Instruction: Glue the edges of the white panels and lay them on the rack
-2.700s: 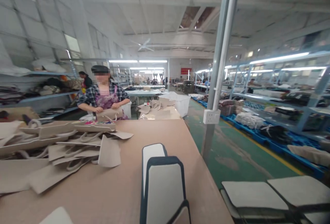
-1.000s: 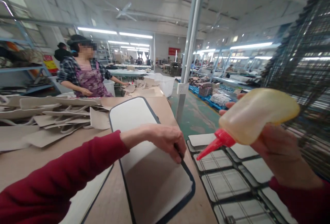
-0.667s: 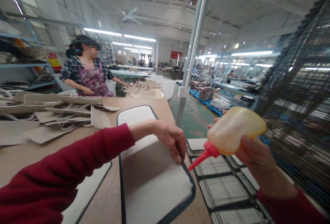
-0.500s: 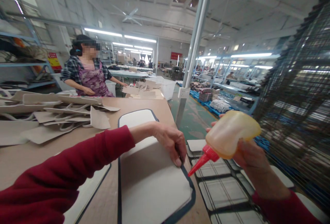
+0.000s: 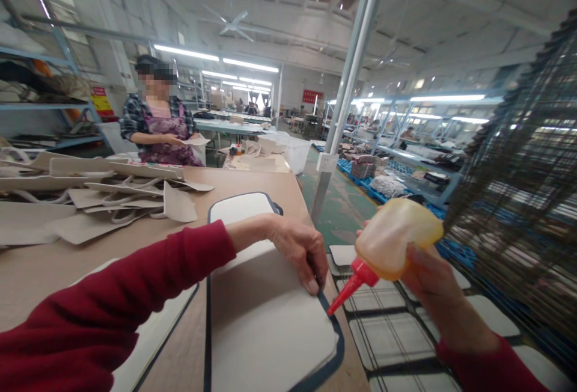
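Note:
My left hand (image 5: 300,252) presses down on the right edge of a white felt panel (image 5: 265,332) with a dark blue border, lying on the brown table (image 5: 112,241). My right hand (image 5: 433,278) grips a yellowish squeeze bottle (image 5: 396,235) with a red nozzle. The nozzle tip (image 5: 332,311) points down-left and sits right at the panel's blue border, just below my left fingertips. A second bordered panel (image 5: 241,207) lies under it, further back. Both sleeves are dark red.
A pile of beige felt bag pieces (image 5: 103,190) covers the table's left. A person in a plaid shirt (image 5: 157,124) works at the far end. A wire rack (image 5: 396,326) with white panels stands at the right, beside a metal post (image 5: 347,91) and a dark mesh rack (image 5: 532,169).
The bottle came down and left until its nozzle reached the panel's border. My left hand stayed on the panel's edge. The person at the far end drew both hands in front of their body.

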The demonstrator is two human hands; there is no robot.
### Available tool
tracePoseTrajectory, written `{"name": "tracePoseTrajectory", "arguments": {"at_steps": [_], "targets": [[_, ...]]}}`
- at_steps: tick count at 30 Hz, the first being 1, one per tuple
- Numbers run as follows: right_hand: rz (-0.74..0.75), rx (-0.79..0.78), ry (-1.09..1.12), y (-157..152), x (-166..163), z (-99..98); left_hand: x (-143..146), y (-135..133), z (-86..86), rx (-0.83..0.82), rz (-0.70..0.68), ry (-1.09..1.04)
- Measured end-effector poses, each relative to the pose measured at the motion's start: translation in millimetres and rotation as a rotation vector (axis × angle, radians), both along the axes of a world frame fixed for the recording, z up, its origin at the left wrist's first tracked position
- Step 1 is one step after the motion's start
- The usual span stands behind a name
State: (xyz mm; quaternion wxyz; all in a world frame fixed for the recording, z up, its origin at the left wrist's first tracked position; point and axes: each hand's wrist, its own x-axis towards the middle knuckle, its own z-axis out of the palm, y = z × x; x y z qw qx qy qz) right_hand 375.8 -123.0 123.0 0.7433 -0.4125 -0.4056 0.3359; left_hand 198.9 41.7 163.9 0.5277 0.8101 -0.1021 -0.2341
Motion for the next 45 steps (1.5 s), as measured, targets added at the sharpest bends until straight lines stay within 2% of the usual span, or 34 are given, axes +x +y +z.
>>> {"name": "tracePoseTrajectory", "arguments": {"at_steps": [5, 13, 18, 20, 24, 30, 37, 45], "targets": [[-0.090, -0.024, 0.032, 3.4, -6.5, 1.6, -7.0, 0.2, 1.7, -0.013, 0.076, 0.003], [-0.092, -0.058, 0.001, 4.3, -10.2, 2.8, -14.8, 4.1, 5.8, -0.005, 0.121, 0.011], [-0.033, -0.055, 0.014, 5.3, -12.6, 3.5, -19.6, 9.6, 3.1, -0.002, 0.168, -0.017], [-0.064, -0.053, 0.019, 5.7, -12.1, 2.5, -21.9, 13.3, 2.1, 0.008, 0.189, -0.033], [-0.201, -0.022, 0.026, 3.4, -4.0, -7.2, -28.1, 23.0, 0.2, 0.042, 0.243, -0.060], [-0.295, 0.108, -0.032, -3.1, 3.2, -27.6, -40.4, 37.9, -10.9, 0.080, 0.408, -0.134], [-0.443, 0.175, -0.031, -3.0, 1.7, -45.0, -54.7, 45.2, -24.1, 0.129, 0.565, -0.193], [-0.514, 0.210, 0.030, 9.5, -23.1, -22.9, -66.7, 44.5, -33.5, 0.079, 0.675, -0.238]]}}
